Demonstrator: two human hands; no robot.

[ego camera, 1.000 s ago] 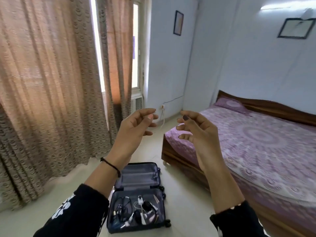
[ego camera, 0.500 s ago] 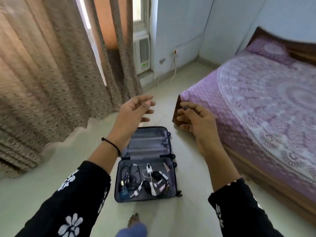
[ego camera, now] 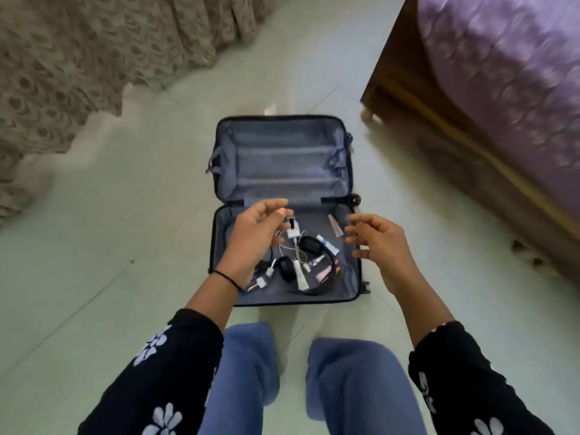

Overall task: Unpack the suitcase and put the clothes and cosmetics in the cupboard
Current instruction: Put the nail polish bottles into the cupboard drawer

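A small dark suitcase (ego camera: 353,277) lies open flat on the floor in front of my knees. Its far half is bare grey lining. The near half holds a heap of small items: black headphones (ego camera: 287,270), white chargers and cables (ego camera: 293,233), a white tube (ego camera: 299,276), a blue-capped tube (ego camera: 328,244), a pink tube (ego camera: 335,227) and other small cosmetics. My left hand (ego camera: 254,237) hovers over the heap's left side, fingers loosely curled and holding nothing. My right hand (ego camera: 381,243) hovers over the suitcase's right edge, fingers spread and relaxed.
A wooden bed frame (ego camera: 439,120) with a purple patterned cover (ego camera: 508,73) stands at the right, close to the suitcase. Beige patterned curtains (ego camera: 78,51) hang to the floor at the upper left. Pale tiled floor (ego camera: 110,230) surrounds the suitcase.
The view has tilted down from the room to the floor. Both hands have dropped from chest height to just above the suitcase's near half, still holding nothing.
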